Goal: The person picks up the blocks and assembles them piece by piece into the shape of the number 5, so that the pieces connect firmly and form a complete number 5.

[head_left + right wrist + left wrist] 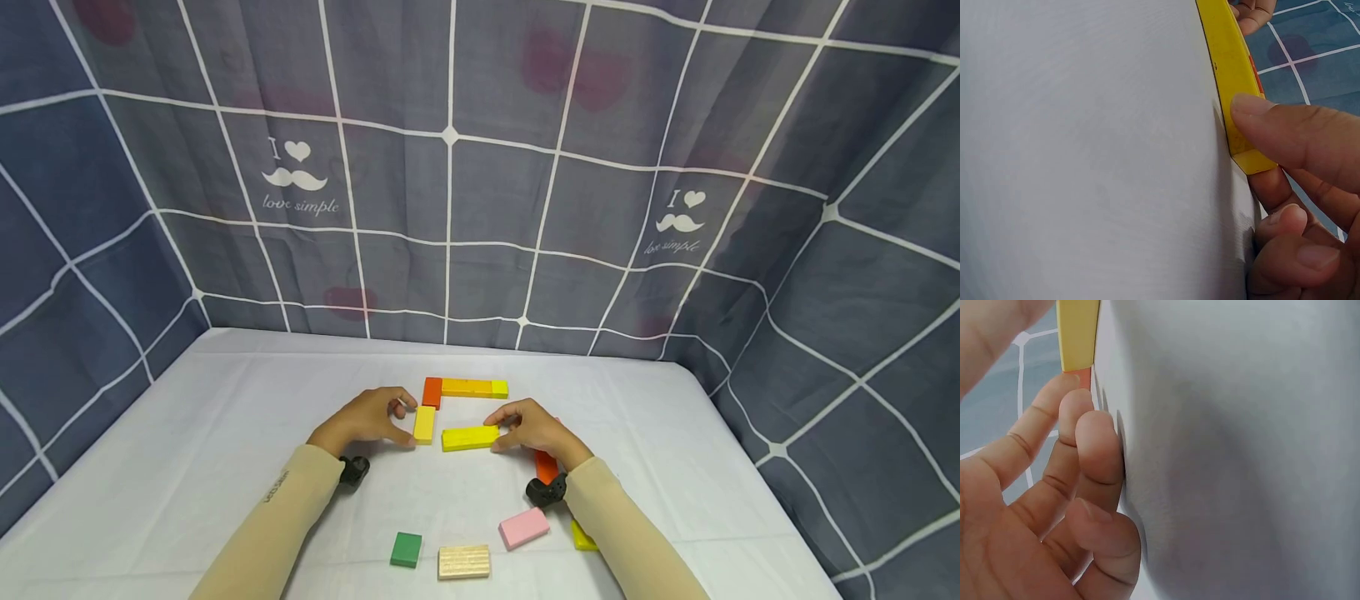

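Note:
In the head view my right hand [531, 429] pinches the right end of a long yellow block [468, 438], which lies almost level across the white table. The right wrist view shows the thumb [1266, 115] pressed on the block's side near its end. Left of it stands a shorter pale yellow block [424, 425], its far end by an orange-red block [432, 392]. My left hand [378, 417] is beside the pale block, thumb tip at its near left corner, other fingers loosely bent; up close, a fingertip [1071, 382] is right at its end.
An orange bar [467, 387] with a yellow block [500, 389] at its end runs right from the orange-red block. A red block [547, 467] is partly under my right wrist. Nearer lie green [407, 550], plain wood [463, 562], pink [524, 528] and yellow [583, 537] blocks.

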A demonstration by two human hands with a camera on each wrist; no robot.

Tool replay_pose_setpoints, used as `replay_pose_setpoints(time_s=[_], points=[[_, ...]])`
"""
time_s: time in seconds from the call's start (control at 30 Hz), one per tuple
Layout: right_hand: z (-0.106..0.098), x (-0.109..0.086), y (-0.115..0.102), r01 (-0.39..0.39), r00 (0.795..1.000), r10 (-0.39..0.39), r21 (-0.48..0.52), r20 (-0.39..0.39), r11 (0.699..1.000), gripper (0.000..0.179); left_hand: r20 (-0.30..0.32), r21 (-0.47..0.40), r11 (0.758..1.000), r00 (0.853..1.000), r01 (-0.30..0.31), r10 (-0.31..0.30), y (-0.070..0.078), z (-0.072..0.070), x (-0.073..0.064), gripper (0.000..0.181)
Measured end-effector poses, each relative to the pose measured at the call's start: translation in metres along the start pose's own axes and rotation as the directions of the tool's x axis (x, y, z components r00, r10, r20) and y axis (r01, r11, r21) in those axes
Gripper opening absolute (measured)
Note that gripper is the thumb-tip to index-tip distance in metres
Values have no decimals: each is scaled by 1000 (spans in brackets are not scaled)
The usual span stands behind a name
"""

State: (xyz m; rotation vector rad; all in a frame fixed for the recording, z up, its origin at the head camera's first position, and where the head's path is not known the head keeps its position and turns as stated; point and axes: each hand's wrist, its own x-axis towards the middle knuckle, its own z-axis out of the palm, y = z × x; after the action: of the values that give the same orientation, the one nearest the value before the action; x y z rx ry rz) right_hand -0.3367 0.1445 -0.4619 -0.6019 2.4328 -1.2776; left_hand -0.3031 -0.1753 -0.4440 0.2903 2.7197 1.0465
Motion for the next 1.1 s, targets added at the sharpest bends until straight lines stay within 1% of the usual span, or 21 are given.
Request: replay_pose_setpoints(time_s=[0.17,0.53,0.93,1.1], points=[[-1,0,0,-9,1000,9,4,1,1000,34,3,10,1000,1000,5,-5,0,0,2,53],[-1,2,1,7,1000,-7,15,12,1000,35,12,42,999,1000,13,-14,2,0,4,51],[-1,3,0,-28,1000,28,-14,-1,1000,34,21,68,997,999,22,-24,3,2,6,52],[0,6,-1,-31,1000,31,4,-5,1000,36,23,73,997,1000,12,-13,4,1,6,52]])
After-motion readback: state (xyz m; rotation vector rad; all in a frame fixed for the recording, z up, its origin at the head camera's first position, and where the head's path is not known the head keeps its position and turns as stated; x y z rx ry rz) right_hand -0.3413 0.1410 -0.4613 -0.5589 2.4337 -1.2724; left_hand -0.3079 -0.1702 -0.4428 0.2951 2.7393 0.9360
